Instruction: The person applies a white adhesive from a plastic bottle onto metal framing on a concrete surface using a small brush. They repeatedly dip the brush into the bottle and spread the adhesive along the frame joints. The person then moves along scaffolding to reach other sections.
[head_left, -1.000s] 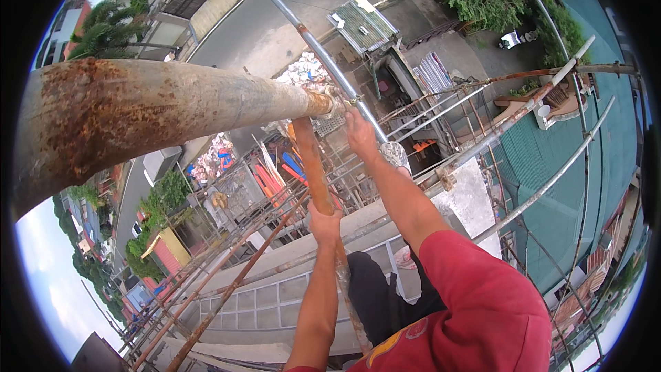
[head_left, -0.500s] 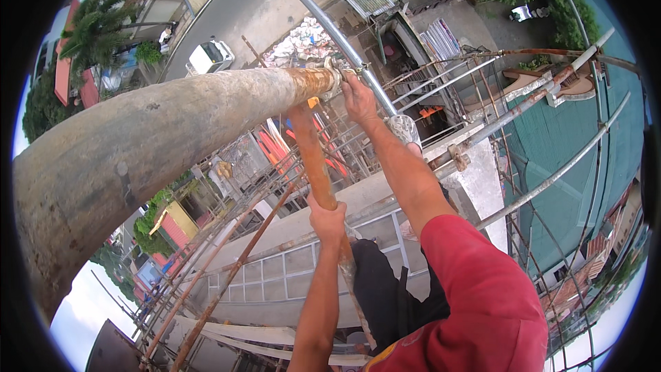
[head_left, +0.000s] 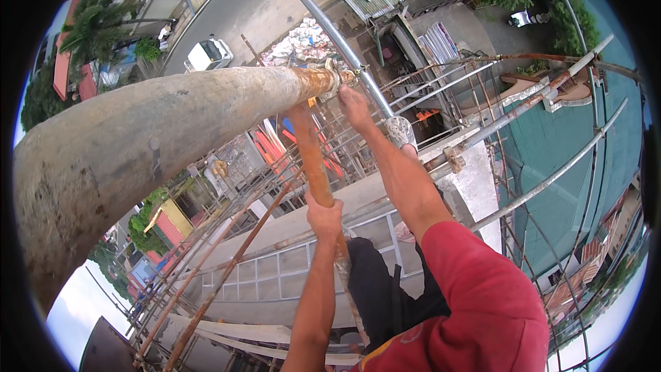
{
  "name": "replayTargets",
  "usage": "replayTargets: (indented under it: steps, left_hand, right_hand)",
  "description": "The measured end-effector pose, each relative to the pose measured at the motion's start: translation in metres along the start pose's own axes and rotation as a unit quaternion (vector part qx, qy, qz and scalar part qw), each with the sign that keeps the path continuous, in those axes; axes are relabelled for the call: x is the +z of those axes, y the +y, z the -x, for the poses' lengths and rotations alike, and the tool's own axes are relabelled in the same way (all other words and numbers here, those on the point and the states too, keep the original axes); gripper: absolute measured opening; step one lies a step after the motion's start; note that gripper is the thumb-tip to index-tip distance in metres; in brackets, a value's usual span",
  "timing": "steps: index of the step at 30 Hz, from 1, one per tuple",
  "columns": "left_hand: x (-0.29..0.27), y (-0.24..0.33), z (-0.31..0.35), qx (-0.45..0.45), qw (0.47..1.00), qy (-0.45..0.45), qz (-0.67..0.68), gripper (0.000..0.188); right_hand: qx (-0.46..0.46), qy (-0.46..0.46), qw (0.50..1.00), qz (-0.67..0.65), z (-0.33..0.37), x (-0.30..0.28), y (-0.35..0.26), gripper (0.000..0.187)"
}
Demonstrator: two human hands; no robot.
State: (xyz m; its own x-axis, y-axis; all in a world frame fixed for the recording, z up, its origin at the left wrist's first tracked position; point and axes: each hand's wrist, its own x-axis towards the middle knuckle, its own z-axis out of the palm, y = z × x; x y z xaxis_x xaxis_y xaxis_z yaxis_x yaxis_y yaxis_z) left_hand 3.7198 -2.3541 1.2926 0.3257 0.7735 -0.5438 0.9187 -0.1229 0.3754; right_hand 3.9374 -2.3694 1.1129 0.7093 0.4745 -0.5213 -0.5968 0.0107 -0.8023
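Observation:
A thick, grey scaffold pipe point(head_left: 172, 107) crosses the upper left, its far end rusty. At that end sits a scaffold clamp point(head_left: 334, 77), worn and pale with rust. Below it, a rusty orange pipe point(head_left: 313, 155) runs down toward me. My left hand point(head_left: 323, 219) is wrapped round this rusty pipe, about midway along its visible length. My right hand point(head_left: 354, 107) is closed right beside the clamp, its fingertips at the clamp's lower right side. Whatever those fingers hold is too small or hidden to make out.
I am high up on scaffolding. A shiny steel pipe point(head_left: 323, 21) slants past the clamp, near my shoe point(head_left: 401, 131). Another pipe with a coupler point(head_left: 453, 158) crosses at right. Below lie a metal frame point(head_left: 275, 275), a street with a white vehicle point(head_left: 208, 55), and a green roof point(head_left: 551, 165).
My right hand has shifted slightly down and left, its fingers drawing in at the clamp's side. My left hand keeps its hold on the rusty pipe. The view has tilted slightly.

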Motion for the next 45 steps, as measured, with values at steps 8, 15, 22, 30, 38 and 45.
replayTargets:
  steps: [8,15,22,30,38,45]
  left_hand:
    - [0.004,-0.012,0.001,0.037,0.999,0.013,-0.016,0.072]
    - [0.003,-0.008,-0.001,0.016,1.0,0.003,-0.02,0.074]
    - [0.0,-0.008,0.007,0.0,1.0,0.003,-0.019,0.073]
    - [0.004,-0.021,0.014,0.0,1.0,0.008,-0.022,0.067]
    - [0.002,0.004,0.002,0.035,0.999,-0.002,0.008,0.067]
    - [0.004,-0.018,-0.002,0.006,1.0,0.007,0.005,0.069]
  right_hand:
    - [-0.015,0.116,0.979,0.168,0.015,0.015,-0.023,0.055]
    - [0.062,0.143,0.95,0.271,0.038,0.026,-0.057,0.057]
    - [-0.039,0.193,0.939,0.282,0.037,0.031,-0.041,0.054]
    - [-0.182,0.209,0.91,0.309,0.015,0.009,0.004,0.049]
    - [-0.129,0.189,0.944,0.239,0.016,-0.046,0.029,0.052]
    - [0.064,0.023,0.998,-0.006,0.066,-0.022,-0.055,0.034]
